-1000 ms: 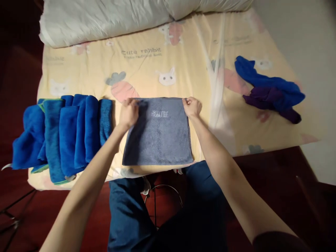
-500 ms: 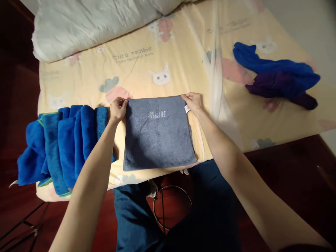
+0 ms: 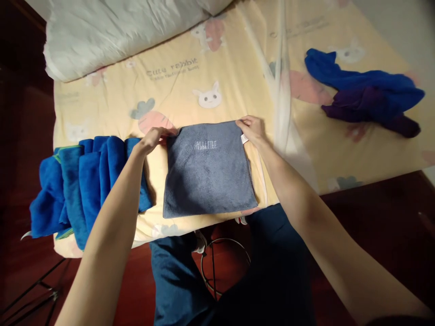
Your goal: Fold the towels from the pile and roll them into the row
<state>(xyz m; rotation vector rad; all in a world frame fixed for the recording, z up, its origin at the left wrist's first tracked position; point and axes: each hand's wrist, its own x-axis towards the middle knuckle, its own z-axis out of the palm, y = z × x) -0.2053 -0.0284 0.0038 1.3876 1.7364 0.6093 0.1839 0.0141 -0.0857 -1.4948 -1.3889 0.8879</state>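
Observation:
A grey towel [image 3: 209, 179] lies flat in front of me, folded to a near square, with white lettering upside down near its far edge. My left hand [image 3: 157, 138] is closed on its far left corner, which is drawn in a little under the fingers. At the far right corner, my right hand [image 3: 252, 130] pinches the edge between thumb and fingers, just above a small white tag [image 3: 244, 139]. Left of the towel, partly behind my left forearm, rolled blue towels [image 3: 90, 176] stand side by side in a row.
The yellow rabbit-print sheet [image 3: 190, 106] covers the surface under everything. Blue cloth [image 3: 370, 79] and purple cloth [image 3: 360, 106] lie crumpled at the right. A white quilted bundle [image 3: 118, 34] fills the back left. Below the near edge are my legs and a round metal ring [image 3: 226, 240].
My left hand's fingers have shifted right over the towel's far left corner, pulling that corner inward. My right hand keeps its grip. The view has tilted slightly.

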